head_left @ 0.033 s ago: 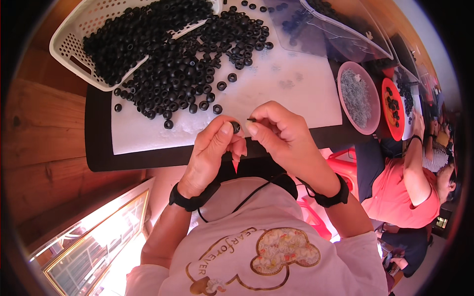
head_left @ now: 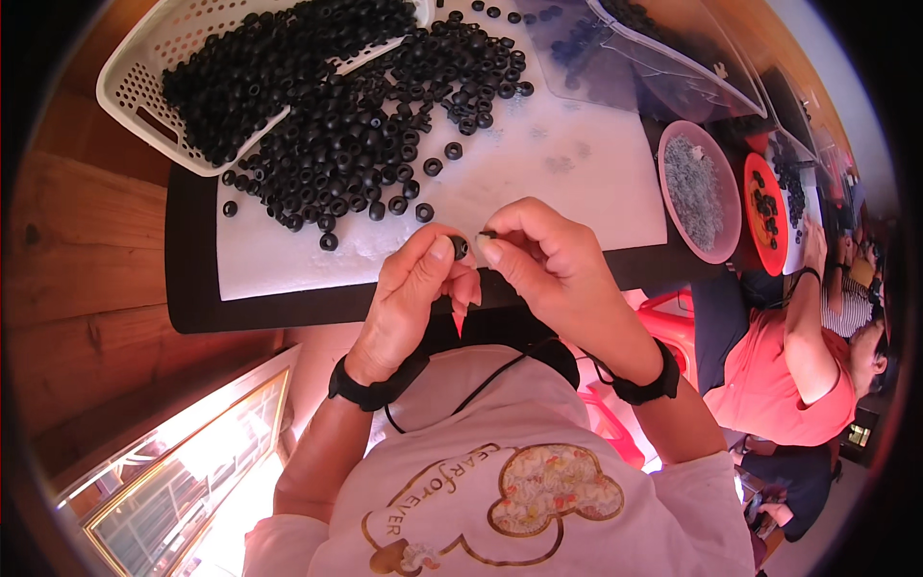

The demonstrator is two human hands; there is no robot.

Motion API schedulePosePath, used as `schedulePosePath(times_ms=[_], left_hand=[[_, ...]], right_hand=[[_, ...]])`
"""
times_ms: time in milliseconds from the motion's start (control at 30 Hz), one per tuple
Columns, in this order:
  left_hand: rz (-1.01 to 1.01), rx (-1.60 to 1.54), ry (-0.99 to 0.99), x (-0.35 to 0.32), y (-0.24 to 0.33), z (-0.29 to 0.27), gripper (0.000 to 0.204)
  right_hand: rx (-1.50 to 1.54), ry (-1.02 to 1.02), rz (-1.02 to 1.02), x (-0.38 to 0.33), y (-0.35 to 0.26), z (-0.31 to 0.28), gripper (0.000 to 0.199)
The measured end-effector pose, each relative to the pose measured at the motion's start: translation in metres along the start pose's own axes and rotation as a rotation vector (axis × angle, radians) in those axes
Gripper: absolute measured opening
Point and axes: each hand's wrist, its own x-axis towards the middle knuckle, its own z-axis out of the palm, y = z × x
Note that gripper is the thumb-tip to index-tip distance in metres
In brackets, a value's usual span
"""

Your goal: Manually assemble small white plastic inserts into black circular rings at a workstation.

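Just past the near edge of the table, my left hand [head_left: 411,284] pinches a round black ring [head_left: 460,248] between thumb and fingers, its hole partly showing. Close beside it on the right, my right hand [head_left: 540,252] holds a tiny dark piece [head_left: 488,234] between thumb and forefinger; its kind is too small to make out. The two hands are a little apart. A pointed red thing [head_left: 459,322] shows below my left fingers. Beyond my hands lies a heap of similar black rings [head_left: 336,163], with a few loose ones along its edge.
A white perforated basket [head_left: 130,91], tipped toward the heap, holds more rings. White sheeting [head_left: 596,192] covers the table. To the right are a clear plastic bin [head_left: 673,72], a pink bowl [head_left: 723,216] of grey bits and a red bowl [head_left: 775,252]. A person in red [head_left: 779,370] sits beyond.
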Motion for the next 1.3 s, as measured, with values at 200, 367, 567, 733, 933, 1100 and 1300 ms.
schedulePosePath(times_ms=[200, 367, 567, 733, 933, 1100, 1300], left_hand=[[-0.046, -0.062, -0.011, -0.002, 0.005, -0.001, 0.039], [-0.051, -0.069, -0.001, -0.002, 0.006, -0.002, 0.039], [-0.045, -0.098, 0.002, -0.004, 0.008, -0.001, 0.039], [-0.036, -0.038, -0.045, -0.004, 0.010, 0.000, 0.041], [-0.032, 0.109, -0.059, -0.003, 0.009, -0.002, 0.046], [-0.032, 0.169, -0.072, -0.003, 0.009, -0.002, 0.050], [-0.022, 0.191, -0.080, -0.003, 0.011, -0.001, 0.051]], right_hand=[[-0.127, -0.026, -0.196, 0.002, -0.001, 0.006, 0.001], [-0.445, -0.028, -0.456, 0.000, 0.000, 0.003, 0.005], [-0.579, -0.022, -0.528, -0.003, 0.002, -0.003, 0.013], [-0.614, -0.040, -0.560, -0.002, 0.004, -0.008, 0.015], [-0.696, -0.085, -0.570, -0.001, -0.003, -0.014, 0.019], [-0.722, -0.109, -0.572, -0.002, -0.003, -0.016, 0.020], [-0.730, -0.171, -0.555, 0.000, -0.009, -0.017, 0.019]])
